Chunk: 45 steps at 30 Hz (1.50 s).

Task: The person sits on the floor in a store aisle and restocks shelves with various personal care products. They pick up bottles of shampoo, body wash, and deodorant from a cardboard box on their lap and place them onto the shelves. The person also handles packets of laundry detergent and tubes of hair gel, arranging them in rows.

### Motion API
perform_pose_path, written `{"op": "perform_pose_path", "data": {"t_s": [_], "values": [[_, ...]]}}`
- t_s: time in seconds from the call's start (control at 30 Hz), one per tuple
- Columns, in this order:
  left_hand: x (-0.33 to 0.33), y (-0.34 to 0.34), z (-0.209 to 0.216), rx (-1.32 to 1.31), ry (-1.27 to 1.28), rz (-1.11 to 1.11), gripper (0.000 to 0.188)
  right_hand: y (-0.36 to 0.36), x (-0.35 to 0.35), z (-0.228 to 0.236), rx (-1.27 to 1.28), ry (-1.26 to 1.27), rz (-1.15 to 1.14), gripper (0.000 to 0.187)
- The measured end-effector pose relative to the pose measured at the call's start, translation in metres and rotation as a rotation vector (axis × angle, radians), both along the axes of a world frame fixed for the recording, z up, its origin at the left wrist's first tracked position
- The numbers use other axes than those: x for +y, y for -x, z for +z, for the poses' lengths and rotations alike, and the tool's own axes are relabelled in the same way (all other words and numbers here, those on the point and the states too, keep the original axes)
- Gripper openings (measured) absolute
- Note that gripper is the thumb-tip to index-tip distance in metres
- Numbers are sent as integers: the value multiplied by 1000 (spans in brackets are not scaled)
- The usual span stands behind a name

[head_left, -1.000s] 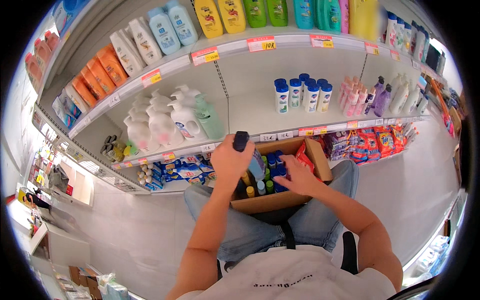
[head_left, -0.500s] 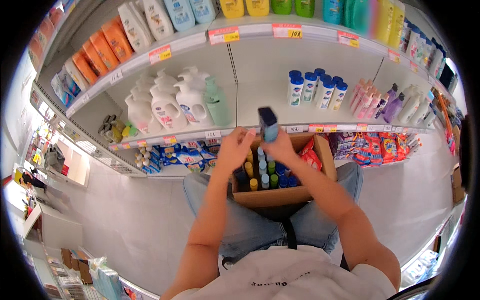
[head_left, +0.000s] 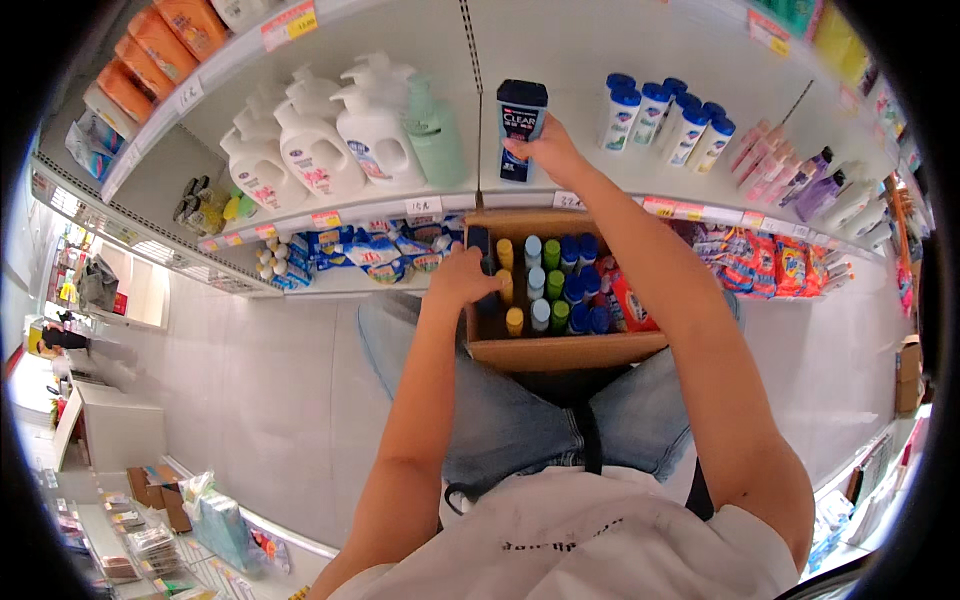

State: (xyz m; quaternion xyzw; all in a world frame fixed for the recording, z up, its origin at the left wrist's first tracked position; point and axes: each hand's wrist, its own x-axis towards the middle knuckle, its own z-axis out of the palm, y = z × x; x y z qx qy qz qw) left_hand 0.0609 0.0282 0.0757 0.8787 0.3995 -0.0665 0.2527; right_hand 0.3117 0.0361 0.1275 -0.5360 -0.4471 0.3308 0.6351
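Near white shelf's (head_left: 645, 181) front edge: holding dark bottle (head_left: 519, 125) upright, clamped in fingers of right hand (head_left: 555, 152). At carton's (head_left: 570, 352) left edge: holding left hand (head_left: 463, 277) by capped bottles (head_left: 536, 283); cannot tell if clamped.

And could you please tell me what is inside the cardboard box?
The box holds bottles with yellow, blue and green tops, and a red packet; whatever lies beneath them is covered.

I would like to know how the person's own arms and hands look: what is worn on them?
The left hand and right hand are ungloved, with no watch or bracelet visible at the wrists. The forearms are uncovered. The white T-shirt has short sleeves and small dark lettering across the front.
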Motion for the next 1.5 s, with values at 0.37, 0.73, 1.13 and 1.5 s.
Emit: {"op": "perform_pose_path", "data": {"t_s": [0.37,0.73,1.13,1.5], "values": [[-4,9,-19,-58,-95,-125,65,29,18,-1,-1,44,164,45],[-15,2,-19,-90,-121,-8,61,23,29,-13,-193,27,60,70],[-18,-5,-43,22,-34,30,57,22,31,-30,-362,51,-51,73],[-21,2,-47,32,-55,52,57,56,-43,-62,-626,-219,-476,67]]}}
